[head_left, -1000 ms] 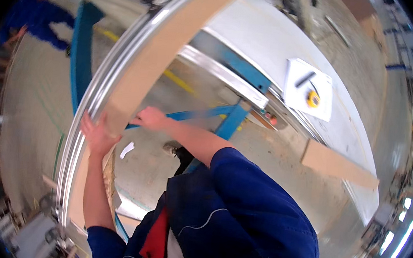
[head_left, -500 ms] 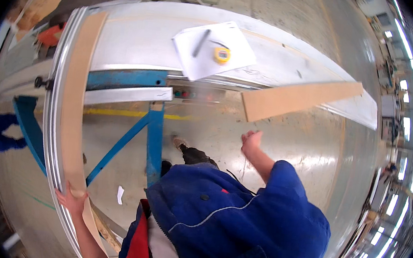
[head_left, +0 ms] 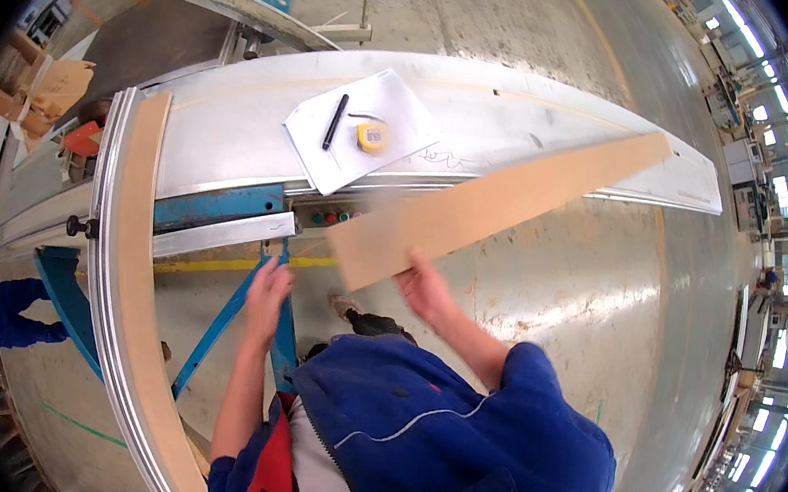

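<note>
The right hand (head_left: 427, 293) grasps one flat brown board (head_left: 503, 200) by its near edge, partly over the white table (head_left: 476, 88). A second, narrow board (head_left: 137, 221) lies left, along a ridged metal rail (head_left: 106, 218). The left hand (head_left: 268, 295) holds nothing, fingers half bent. One pen (head_left: 336, 123) and one tape measure (head_left: 371, 138) rest on white paper (head_left: 330, 170).

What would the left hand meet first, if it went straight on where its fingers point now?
The left hand points up the picture, so probably the near side of the silver metal bar, close to its free end. Depth is unclear; it could pass above or below.
</note>
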Available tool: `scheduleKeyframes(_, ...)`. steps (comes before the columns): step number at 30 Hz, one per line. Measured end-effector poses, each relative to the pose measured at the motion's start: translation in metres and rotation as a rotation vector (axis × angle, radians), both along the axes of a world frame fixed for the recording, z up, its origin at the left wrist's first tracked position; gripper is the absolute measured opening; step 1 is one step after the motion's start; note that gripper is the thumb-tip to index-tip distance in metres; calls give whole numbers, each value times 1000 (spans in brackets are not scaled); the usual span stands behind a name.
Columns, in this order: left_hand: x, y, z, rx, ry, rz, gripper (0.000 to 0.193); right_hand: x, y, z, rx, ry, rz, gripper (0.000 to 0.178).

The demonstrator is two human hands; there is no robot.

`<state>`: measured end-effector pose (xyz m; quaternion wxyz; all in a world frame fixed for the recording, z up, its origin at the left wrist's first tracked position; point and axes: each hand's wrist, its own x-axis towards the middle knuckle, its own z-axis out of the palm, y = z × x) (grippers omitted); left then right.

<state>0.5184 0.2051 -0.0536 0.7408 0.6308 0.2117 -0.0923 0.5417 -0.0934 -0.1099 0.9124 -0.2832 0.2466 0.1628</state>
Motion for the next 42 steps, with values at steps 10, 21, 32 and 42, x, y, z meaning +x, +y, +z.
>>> scheduleKeyframes(10,-74,100,28,651,209,374,45,3,-104,-21,18,-94,-121,62)
scheduleKeyframes(21,-317,189,40,1125,392,839,47,26,-53,43,-215,47,-33,58)
scheduleKeyframes(32,-658,131,17,1094,1133,1405,65,-79,213,50,-51,-150,679,54)
scheduleKeyframes(42,-803,105,-50,974,1338,1472,72,-162,355,-1,-108,-49,865,45)
